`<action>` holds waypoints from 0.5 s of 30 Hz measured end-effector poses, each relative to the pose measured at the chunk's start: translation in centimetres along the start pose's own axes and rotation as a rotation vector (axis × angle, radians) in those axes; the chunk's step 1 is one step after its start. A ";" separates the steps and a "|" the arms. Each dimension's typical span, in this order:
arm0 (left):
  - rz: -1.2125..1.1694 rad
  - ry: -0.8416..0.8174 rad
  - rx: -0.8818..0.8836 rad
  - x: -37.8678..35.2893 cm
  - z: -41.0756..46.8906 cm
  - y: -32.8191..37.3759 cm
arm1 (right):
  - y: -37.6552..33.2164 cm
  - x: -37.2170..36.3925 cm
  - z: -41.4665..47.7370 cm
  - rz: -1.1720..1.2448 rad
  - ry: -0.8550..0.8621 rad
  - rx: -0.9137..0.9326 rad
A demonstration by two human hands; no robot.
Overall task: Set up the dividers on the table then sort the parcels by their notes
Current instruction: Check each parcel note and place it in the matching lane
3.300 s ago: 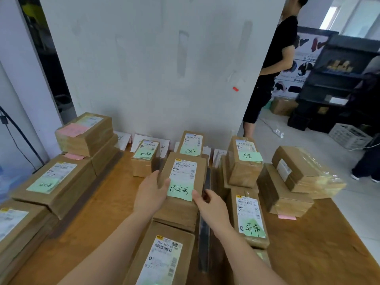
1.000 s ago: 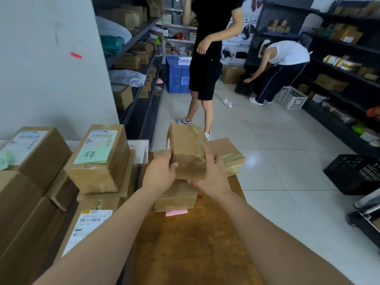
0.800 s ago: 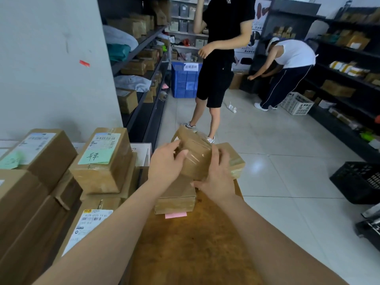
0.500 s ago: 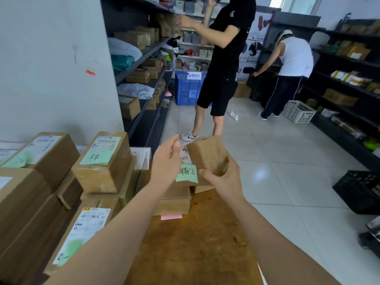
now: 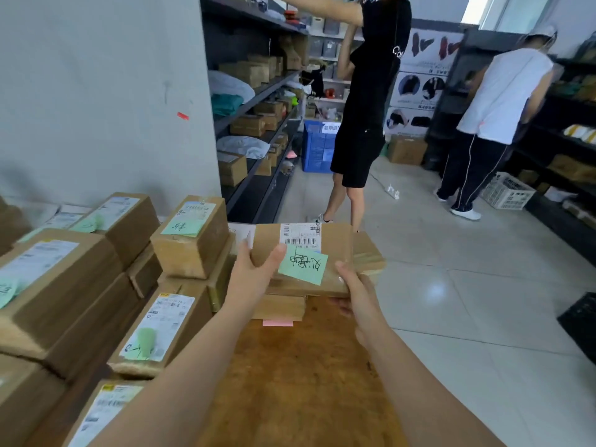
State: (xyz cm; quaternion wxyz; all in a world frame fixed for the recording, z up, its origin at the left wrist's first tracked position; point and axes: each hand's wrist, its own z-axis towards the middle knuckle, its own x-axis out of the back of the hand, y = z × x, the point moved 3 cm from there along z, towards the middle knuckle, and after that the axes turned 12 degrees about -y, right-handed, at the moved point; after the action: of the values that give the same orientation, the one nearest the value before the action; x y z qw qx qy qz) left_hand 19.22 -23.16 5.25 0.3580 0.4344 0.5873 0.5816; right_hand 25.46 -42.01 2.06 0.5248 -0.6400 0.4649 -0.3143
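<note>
Sorting step, apparently: left hand [image 5: 254,273] and right hand [image 5: 358,293], fingers curled round its near edges, grip one parcel [image 5: 338,246] (green note [image 5: 303,265] facing up); next move likely calls for matching note to pile.

A brown parcel [image 5: 335,250], barcode label [image 5: 300,233] and green handwritten note [image 5: 303,264] on top (writing upside down from here), is held level over a short parcel stack [image 5: 280,306] with a pink note [image 5: 278,323] beneath. More green-noted parcels [image 5: 190,237] stand left.
</note>
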 end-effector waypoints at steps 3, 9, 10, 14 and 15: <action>-0.036 0.024 0.016 0.9 -1.7 -0.9 | 0.0 -1.2 -0.9 0.048 -0.047 -0.001; -0.180 0.091 0.010 3.1 -5.2 -1.3 | -0.7 -3.0 -2.5 0.032 -0.238 0.097; -0.201 0.098 0.001 3.7 -5.9 -1.1 | -0.8 -3.4 -2.8 -0.014 -0.295 0.097; -0.229 0.101 -0.050 6.7 -8.2 -0.8 | -1.5 -4.7 -3.9 -0.013 -0.442 0.102; -0.220 0.109 -0.057 7.4 -8.8 -0.7 | -1.6 -4.9 -3.9 -0.002 -0.436 0.093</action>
State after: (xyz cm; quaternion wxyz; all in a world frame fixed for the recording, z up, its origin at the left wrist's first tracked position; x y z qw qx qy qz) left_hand 8.28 -19.50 5.78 0.3994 0.3248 0.6330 0.5782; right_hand 20.59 -38.88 4.97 0.6414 -0.6686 0.3249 -0.1901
